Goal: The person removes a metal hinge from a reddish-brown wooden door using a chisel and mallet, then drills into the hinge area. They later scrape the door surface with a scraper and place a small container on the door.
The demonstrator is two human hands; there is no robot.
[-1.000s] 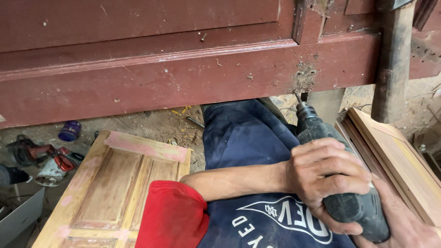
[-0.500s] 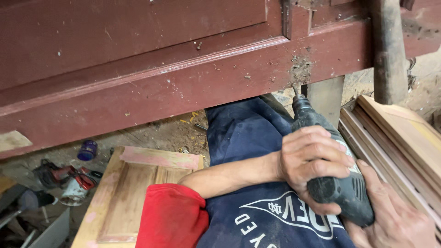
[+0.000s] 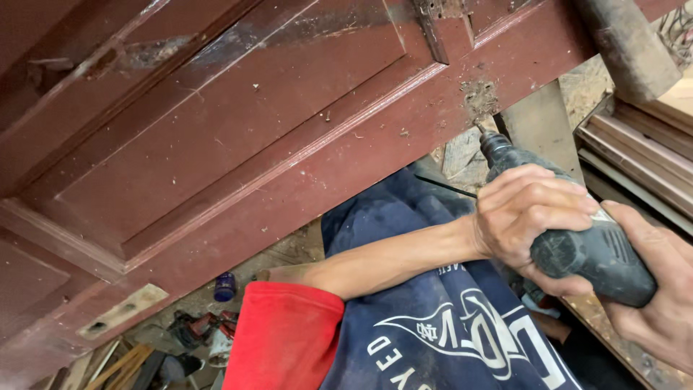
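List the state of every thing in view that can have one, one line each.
Power drill: gripped in both hands, bit tip against the door edge.
Left hand: wrapped over the drill body.
Right hand: closed around the drill's rear.
Dark red door: lying tilted, edge chewed up at the bit.
Hinge recess: bare, no hinge fitted.

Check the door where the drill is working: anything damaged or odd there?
Yes. The dark red door has a chewed, splintered patch on its lower rail, just above the drill tip, with wood dust scattered across the panel. Both hands, left hand and right hand, grip the drill.
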